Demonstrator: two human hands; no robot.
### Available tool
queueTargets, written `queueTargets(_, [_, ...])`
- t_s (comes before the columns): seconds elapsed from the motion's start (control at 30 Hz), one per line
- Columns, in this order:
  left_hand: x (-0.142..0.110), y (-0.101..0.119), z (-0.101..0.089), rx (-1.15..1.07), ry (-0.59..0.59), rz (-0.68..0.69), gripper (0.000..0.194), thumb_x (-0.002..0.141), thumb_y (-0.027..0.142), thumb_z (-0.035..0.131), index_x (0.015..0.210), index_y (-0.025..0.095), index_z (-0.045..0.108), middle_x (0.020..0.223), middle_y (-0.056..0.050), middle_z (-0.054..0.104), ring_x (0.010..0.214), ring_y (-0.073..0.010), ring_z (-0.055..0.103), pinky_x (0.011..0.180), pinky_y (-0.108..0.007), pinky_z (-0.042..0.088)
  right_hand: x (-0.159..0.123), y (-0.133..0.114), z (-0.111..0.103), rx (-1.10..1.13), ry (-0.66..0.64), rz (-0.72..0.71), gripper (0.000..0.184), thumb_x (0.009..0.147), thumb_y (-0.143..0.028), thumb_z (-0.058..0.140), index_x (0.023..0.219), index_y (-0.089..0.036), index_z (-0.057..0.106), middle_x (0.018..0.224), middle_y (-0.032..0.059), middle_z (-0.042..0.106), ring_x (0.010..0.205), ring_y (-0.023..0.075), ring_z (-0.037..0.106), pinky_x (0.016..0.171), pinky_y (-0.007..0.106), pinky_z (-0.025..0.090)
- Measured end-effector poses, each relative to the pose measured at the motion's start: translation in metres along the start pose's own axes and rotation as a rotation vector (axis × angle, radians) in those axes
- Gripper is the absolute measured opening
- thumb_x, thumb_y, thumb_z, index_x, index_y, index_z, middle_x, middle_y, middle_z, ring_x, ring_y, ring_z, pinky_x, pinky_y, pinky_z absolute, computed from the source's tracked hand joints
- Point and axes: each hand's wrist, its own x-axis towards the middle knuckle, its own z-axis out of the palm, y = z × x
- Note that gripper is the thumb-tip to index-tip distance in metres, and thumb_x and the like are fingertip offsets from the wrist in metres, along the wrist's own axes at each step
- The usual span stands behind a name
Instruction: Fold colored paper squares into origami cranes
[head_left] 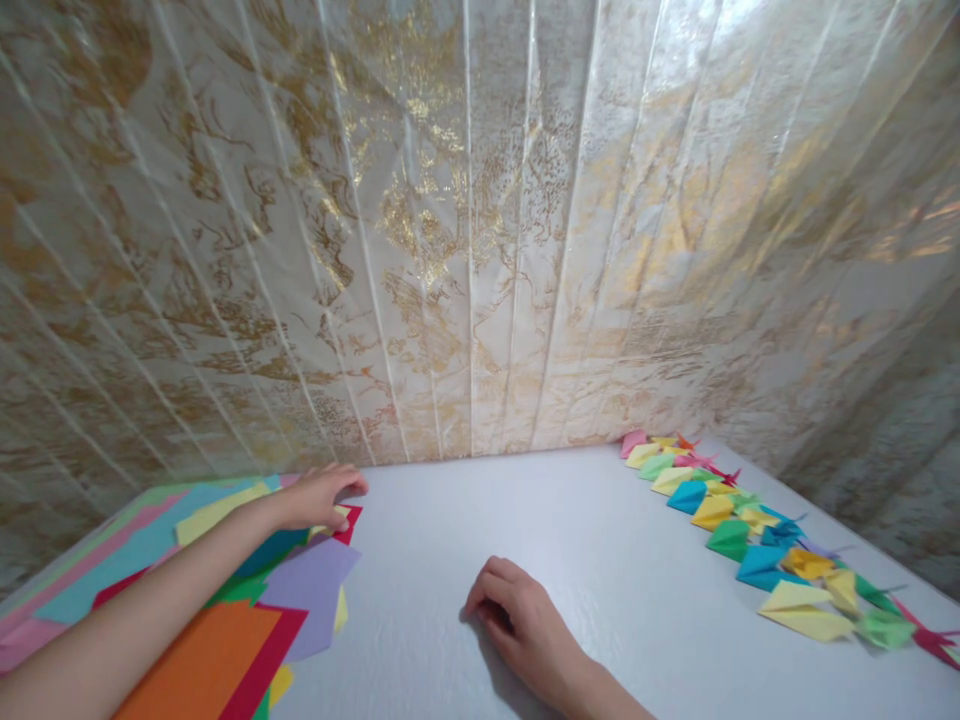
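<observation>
My left hand (pixel 328 497) reaches over loose coloured paper sheets at the left of the white table. Its thumb and fingers are apart, with the thumb at a red sheet (pixel 349 521) and a bit of yellow paper. Beneath and before the forearm lie a purple sheet (pixel 311 590), an orange sheet (pixel 206 655) and a dark red one (pixel 274 650). My right hand (pixel 517 615) rests on the table at the centre front. Its fingers are loosely curled in, and nothing shows inside them.
Folded paper cranes (pixel 765 565) in many colours stand in rows along the right edge of the white table (pixel 480 500). Long light blue and pink paper (pixel 124 540) lies at the far left. A shiny gold-patterned curtain (pixel 450 250) hangs behind the table.
</observation>
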Motion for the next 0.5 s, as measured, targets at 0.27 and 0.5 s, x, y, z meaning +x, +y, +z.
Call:
queueTargets(0.27, [0.011, 0.008, 0.003, 0.149, -0.185, 0.052, 0.034, 0.096, 0.035, 0.065, 0.125, 0.018, 0.06, 0.128, -0.009, 0.063, 0.108, -0.0251, 0.065, 0.091, -0.047, 0.056, 0.0, 0.003, 0.002, -0.001, -0.002, -0.002, 0.038, 0.074, 0.009, 0.052, 0.087, -0.019, 0.073, 0.09, 0.0029, 0.065, 0.087, 0.0162, 0.061, 0.077, 0.023, 0.044])
queueTargets(0.5, [0.011, -0.016, -0.017, -0.034, -0.012, -0.028, 0.033, 0.095, 0.036, 0.065, 0.122, 0.017, 0.062, 0.123, -0.007, 0.065, 0.103, -0.0253, 0.067, 0.086, -0.044, 0.058, 0.002, 0.002, 0.0, -0.005, 0.017, -0.01, 0.038, 0.072, 0.01, 0.052, 0.086, -0.019, 0.073, 0.088, 0.0029, 0.065, 0.084, 0.0158, 0.061, 0.075, 0.023, 0.044])
